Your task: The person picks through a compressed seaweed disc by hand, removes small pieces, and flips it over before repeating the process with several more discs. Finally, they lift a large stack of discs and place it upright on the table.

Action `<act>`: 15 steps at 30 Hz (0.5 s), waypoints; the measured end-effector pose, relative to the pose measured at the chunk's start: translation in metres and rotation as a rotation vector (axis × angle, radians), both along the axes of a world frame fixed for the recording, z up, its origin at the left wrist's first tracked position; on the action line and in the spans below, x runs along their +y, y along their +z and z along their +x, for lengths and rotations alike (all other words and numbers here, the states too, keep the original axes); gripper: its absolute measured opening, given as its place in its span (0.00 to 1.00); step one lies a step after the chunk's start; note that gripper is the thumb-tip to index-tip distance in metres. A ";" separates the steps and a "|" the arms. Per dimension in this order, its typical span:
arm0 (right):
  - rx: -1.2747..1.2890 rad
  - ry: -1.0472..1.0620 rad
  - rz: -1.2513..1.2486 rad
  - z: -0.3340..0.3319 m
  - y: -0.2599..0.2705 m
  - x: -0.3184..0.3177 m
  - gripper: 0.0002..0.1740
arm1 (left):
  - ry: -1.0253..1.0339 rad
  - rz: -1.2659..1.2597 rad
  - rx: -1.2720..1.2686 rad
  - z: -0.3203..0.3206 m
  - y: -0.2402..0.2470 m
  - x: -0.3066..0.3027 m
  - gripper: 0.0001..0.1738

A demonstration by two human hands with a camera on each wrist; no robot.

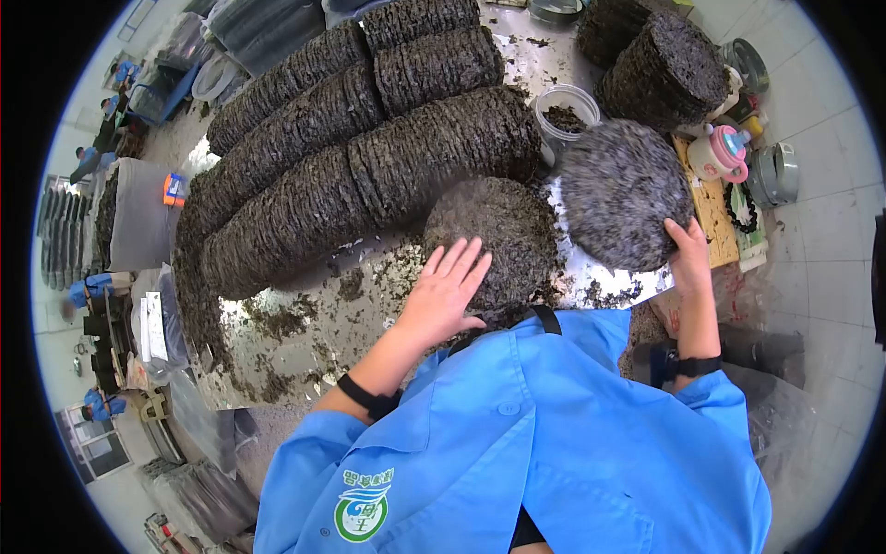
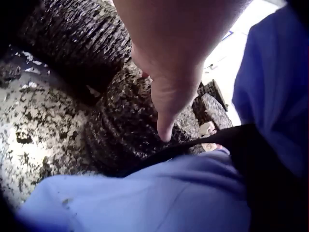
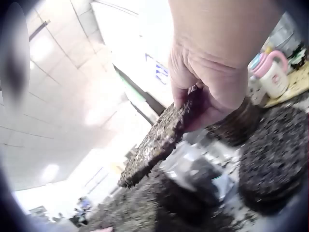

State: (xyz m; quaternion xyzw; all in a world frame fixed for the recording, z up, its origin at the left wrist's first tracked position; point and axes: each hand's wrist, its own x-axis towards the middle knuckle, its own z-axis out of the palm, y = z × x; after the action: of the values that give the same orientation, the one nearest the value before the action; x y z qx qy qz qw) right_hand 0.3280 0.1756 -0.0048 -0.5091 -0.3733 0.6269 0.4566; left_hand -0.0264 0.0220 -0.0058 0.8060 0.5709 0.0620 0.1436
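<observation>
**Status of work**

1. Right hand: grasps one round disc of dark, pressed dried leaf at its lower right edge. The right wrist view shows the thumb and fingers pinching the rim. The disc is held tilted in the air, clear of the counter and just to the right of the short stack.
2. Left hand: released, with the fingers straight and spread. The palm lies flat on the near left side of the short stack and grips nothing.
3. Short stack: stands on the counter directly in front of the person, between the two hands. It touches the near end of the long rows.

**Completed, as judged from the layout**

- Several long rows of discs lie on their sides across the far half of the counter, packed face to face. This bulk appears finished.
- Two tall stacks stand at the far right, beside a clear tub that holds loose crumbs.

**Outstanding, as judged**

- The lifted disc is not yet set down on anything.
- The pictures do not show whether the disc is going onto the short stack or coming off it.
- The short stack is low compared with the rows, so the current batch appears to be at an early stage.
- Loose crumbs litter the bare metal on the near left.
</observation>
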 end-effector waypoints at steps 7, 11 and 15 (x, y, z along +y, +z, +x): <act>-0.909 0.069 0.246 0.020 -0.036 -0.001 0.27 | -0.096 0.001 0.032 -0.010 -0.025 0.003 0.41; -0.613 0.471 0.196 -0.073 -0.044 -0.024 0.27 | -0.062 -0.029 0.072 0.000 -0.020 0.002 0.46; -0.816 0.622 0.315 -0.129 -0.058 -0.044 0.31 | 0.015 -0.014 0.092 0.015 -0.034 -0.003 0.50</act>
State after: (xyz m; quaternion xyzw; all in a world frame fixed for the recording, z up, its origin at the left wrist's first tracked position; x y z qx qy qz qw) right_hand 0.1988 0.1317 -0.0628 -0.5021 -0.7432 0.4202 0.1377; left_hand -0.0114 0.0193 -0.0400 0.8026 0.5834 0.0219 0.1224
